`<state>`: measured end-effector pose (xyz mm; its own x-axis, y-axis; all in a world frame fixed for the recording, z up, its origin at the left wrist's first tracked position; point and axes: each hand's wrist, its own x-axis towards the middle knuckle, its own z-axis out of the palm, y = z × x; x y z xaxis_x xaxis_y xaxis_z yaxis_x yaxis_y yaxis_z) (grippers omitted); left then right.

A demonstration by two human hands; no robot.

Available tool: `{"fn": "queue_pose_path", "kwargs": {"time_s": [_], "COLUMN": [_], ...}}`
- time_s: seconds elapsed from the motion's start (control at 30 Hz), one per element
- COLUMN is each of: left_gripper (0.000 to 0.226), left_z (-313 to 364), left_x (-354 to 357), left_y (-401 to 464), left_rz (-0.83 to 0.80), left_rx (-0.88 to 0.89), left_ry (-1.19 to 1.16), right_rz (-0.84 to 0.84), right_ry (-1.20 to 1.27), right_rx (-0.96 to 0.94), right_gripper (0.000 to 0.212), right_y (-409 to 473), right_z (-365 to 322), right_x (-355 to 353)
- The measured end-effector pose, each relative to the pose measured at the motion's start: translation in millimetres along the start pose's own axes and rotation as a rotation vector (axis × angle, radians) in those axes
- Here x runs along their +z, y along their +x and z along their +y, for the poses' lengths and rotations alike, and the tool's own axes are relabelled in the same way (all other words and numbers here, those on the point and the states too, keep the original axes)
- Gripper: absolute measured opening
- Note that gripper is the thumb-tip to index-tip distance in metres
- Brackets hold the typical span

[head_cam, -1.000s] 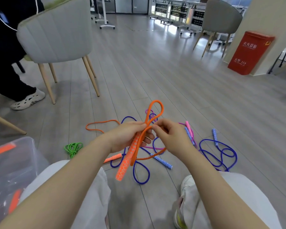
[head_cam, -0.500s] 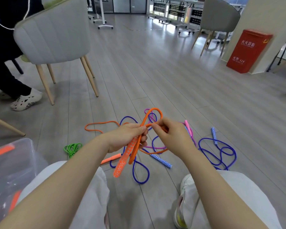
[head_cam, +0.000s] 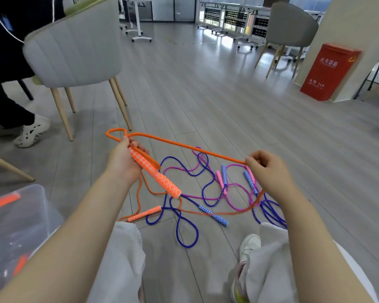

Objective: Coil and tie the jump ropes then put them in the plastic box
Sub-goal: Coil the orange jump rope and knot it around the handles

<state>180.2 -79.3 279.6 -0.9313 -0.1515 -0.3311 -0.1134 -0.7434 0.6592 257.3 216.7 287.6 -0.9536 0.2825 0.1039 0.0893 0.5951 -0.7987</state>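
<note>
- Left hand (head_cam: 124, 159) grips orange handle (head_cam: 154, 174) plus a small loop.
- Right hand (head_cam: 266, 171) pinches orange rope (head_cam: 184, 146), stretched taut between hands, left-right.
- Box (head_cam: 29, 206) sits lower left, nearer the left hand.
- Next, likely: bring right hand toward left for another coil.

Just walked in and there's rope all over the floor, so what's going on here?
A seated person is sorting out jump ropes. Their left hand grips an orange handle plus a small loop of the orange rope, while the right hand pinches that rope farther along, stretching it between the hands. The other orange handle, the blue ropes and a pink rope lie tangled on the floor. The plastic box sits at the person's left with something orange inside.
</note>
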Motion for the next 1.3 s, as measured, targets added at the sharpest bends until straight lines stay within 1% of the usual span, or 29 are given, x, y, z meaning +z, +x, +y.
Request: {"fn": "queue_pose_path", "kwargs": {"time_s": [0.07, 0.1, 0.2, 0.23, 0.3, 0.37, 0.43, 0.5, 0.53, 0.6, 0.67, 0.73, 0.8, 0.87, 0.93, 1.0, 1.1, 1.17, 1.27, 1.3], "left_gripper": [0.033, 0.031, 0.025, 0.024, 0.023, 0.022, 0.021, 0.022, 0.024, 0.030, 0.037, 0.039, 0.033, 0.027, 0.024, 0.023, 0.025, 0.028, 0.030, 0.030], "left_z": [-2, -5, -19, -25, -35, -43, -50, -54, -55, -55, -55, -56, -58, -60, -59, -55, -42, -30, -13, -8], "left_x": [-1, -1, 3, 6, 11, 14, 15, 16, 16, 16, 15, 12, 10, 9, 11, 14, 16, 13, 5, 1], "left_y": [-1, -2, -15, -20, -28, -34, -35, -36, -37, -40, -41, -40, -39, -38, -38, -37, -28, -18, -3, 2], "left_rz": [-0.004, -0.017, -0.130, -0.181, -0.265, -0.323, -0.357, -0.366, -0.387, -0.486, -0.561, -0.600, -0.595, -0.536, -0.500, -0.460, -0.349, -0.260, -0.097, -0.030], "left_rx": [-0.056, -0.102, -0.261, -0.290, -0.309, -0.280, -0.257, -0.276, -0.299, -0.336, -0.333, -0.273, -0.185, -0.144, -0.149, -0.169, -0.183, -0.191, -0.155, -0.124], "left_ry": [0.074, 0.138, 0.336, 0.387, 0.481, 0.575, 0.651, 0.692, 0.703, 0.732, 0.762, 0.823, 0.870, 0.852, 0.800, 0.680, 0.449, 0.282, 0.063, 0.000], "right_rz": [0.003, -0.015, -0.178, -0.229, -0.287, -0.307, -0.305, -0.295, -0.293, -0.292, -0.306, -0.311, -0.290, -0.278, -0.345, -0.425, -0.446, -0.412, -0.308, -0.280], "right_ry": [0.083, 0.181, 0.568, 0.616, 0.611, 0.592, 0.603, 0.584, 0.565, 0.529, 0.491, 0.454, 0.405, 0.341, 0.308, 0.344, 0.333, 0.247, -0.031, -0.083], "right_rx": [0.034, 0.070, 0.179, 0.182, 0.162, 0.135, 0.096, 0.050, 0.030, 0.003, -0.009, -0.012, -0.025, -0.022, 0.004, 0.065, 0.094, 0.080, 0.031, 0.039], "right_gripper": [0.016, 0.016, 0.014, 0.013, 0.009, 0.009, 0.006, 0.007, 0.007, 0.004, 0.003, 0.002, 0.003, 0.007, 0.015, 0.023, 0.026, 0.025, 0.028, 0.031], "right_y": [-4, -8, -22, -26, -33, -37, -38, -39, -40, -41, -42, -41, -40, -39, -40, -39, -32, -25, -14, -11], "right_z": [-7, -12, -28, -31, -36, -39, -41, -42, -42, -42, -40, -36, -34, -33, -35, -36, -30, -22, -8, -3], "right_x": [8, 15, 40, 48, 60, 70, 76, 80, 82, 85, 88, 91, 92, 90, 85, 78, 63, 52, 39, 35]}}
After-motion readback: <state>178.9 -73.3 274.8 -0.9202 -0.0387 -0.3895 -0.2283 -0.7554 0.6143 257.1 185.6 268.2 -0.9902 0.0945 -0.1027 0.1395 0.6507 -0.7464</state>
